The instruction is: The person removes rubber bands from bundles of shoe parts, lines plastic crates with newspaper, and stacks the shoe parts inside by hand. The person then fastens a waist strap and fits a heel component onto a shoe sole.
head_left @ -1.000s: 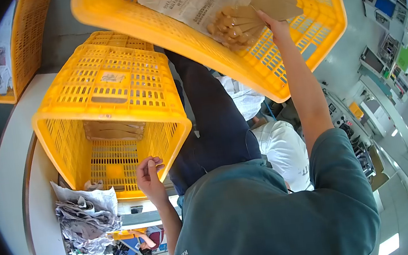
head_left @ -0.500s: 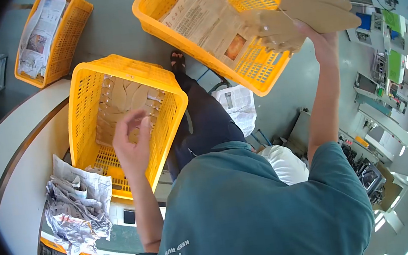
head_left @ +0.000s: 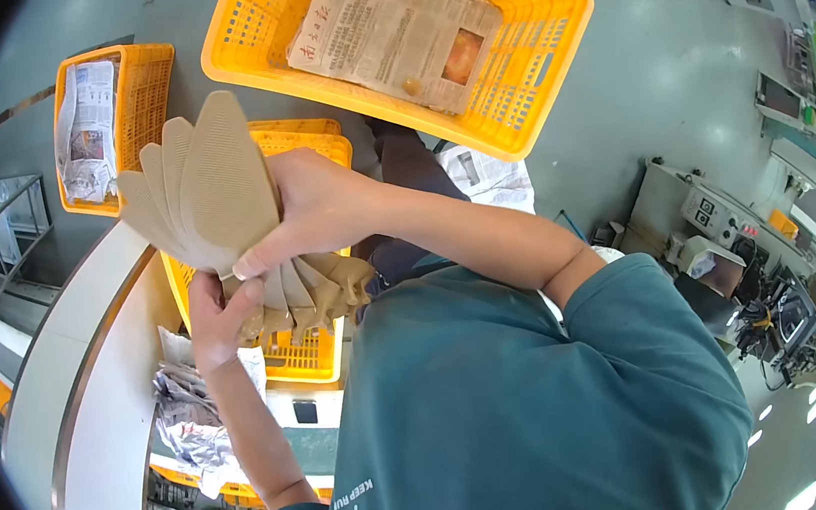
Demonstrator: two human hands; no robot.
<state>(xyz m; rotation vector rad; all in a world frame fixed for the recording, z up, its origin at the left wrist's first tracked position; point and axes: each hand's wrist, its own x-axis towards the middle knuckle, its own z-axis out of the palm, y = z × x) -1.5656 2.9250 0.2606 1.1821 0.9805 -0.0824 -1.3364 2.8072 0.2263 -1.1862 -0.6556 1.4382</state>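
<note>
A bundle of beige, sole-shaped pieces (head_left: 223, 180) is fanned out in front of me, with fine ribbing on the faces. My right hand (head_left: 321, 199) grips the bundle from the right, thumb pressed across its narrow middle. Below it, my left hand (head_left: 217, 322) is closed on the same bundle at its left side. The lower ends of the pieces, lumpy and wavy, spread toward my shirt. Under the bundle stands a yellow crate (head_left: 324, 360), mostly hidden by the pieces and my hands.
Ahead is a large yellow crate (head_left: 560, 46) with newspaper (head_left: 373, 37) in its bottom. Another newspaper-lined crate (head_left: 148, 108) stands at the far left. Crumpled newspaper (head_left: 190, 416) lies beside the near crate, by a curved white partition (head_left: 94, 412). Equipment (head_left: 788, 322) stands at right.
My right hand has brought the beige bundle from above the far crate over to the near crate. My left hand, empty before, has closed on the bundle. The view has shifted.
</note>
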